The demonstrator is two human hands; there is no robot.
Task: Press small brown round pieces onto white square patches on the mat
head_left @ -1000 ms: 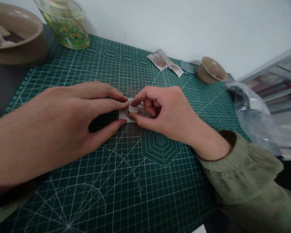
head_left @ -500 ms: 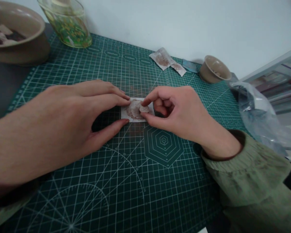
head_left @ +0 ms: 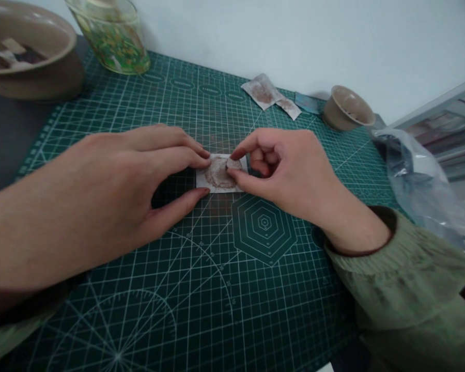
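Observation:
A small whitish rectangle of paper that looks like sandpaper (head_left: 217, 179), marked with a ring of brown dust, lies on the green cutting mat (head_left: 139, 310). My left hand (head_left: 135, 175) holds its left end down, fingertips near the upper corner and thumb at the lower one. Between the thumb and index finger of my right hand (head_left: 282, 165) is a small, pale, roundish piece (head_left: 234, 164), pressed against the paper's right part. My other right fingers are curled in. What the piece is made of cannot be made out.
Dusty used paper pieces (head_left: 261, 92) and a blue-grey strip (head_left: 307, 102) lie at the back, beside a small brown cup (head_left: 344, 111). A clear plastic bag (head_left: 414, 175) is at right. A large brown bowl (head_left: 58, 77) and a patterned glass container (head_left: 116, 44) stand at back left.
My right fingertips and the round piece have shifted slightly up and right over the paper. My left hand keeps its hold. The whole view has moved a little.

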